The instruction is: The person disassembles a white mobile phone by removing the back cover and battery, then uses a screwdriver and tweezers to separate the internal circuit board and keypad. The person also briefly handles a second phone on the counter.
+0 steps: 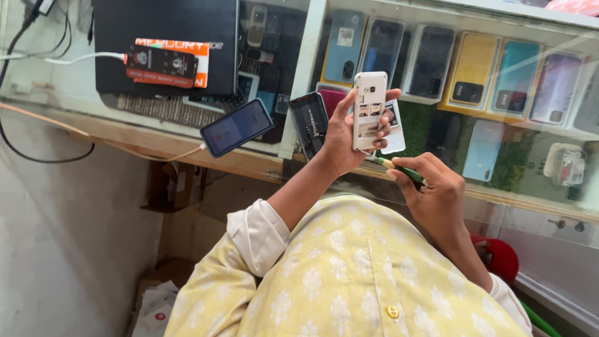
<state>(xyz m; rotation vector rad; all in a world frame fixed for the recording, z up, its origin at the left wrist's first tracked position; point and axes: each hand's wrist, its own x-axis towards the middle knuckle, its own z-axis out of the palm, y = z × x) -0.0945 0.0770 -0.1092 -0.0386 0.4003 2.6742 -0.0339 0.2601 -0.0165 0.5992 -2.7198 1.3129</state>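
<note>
White plastic marks the small mobile phone with its back cover off (369, 111), its open rear with card slots and bare battery bay facing the camera. It stands upright in the air above the near edge of the glass-topped display bench (299, 75), held up in the left hand (344, 134). That hand's grip is clamped on the phone: the thumb lies along its left edge and the fingertips (385, 122) wrap round the right edge. A second pale, flat piece sits just behind the phone in the same hand; whether it is the loose back cover cannot be told.

Below and to the right, the right hand (437, 196) has its grip closed on a thin screwdriver with a green handle (399, 169), thumb and fingers pinched round the handle. The metal tip points up and left and meets the phone's bottom edge.

On the bench to the left lies a dark smartphone with a lit bluish screen (236, 126), a pale cable plugged into its lower end. Beside the left wrist lies a dark opened phone shell (309, 122). Further back sits a black closed laptop (165, 43) with a red-and-black device (161, 64) on it, fed by a white cable. Under the glass, rows of boxed and loose phones in yellow, teal and blue (474, 78) are laid out.
</note>
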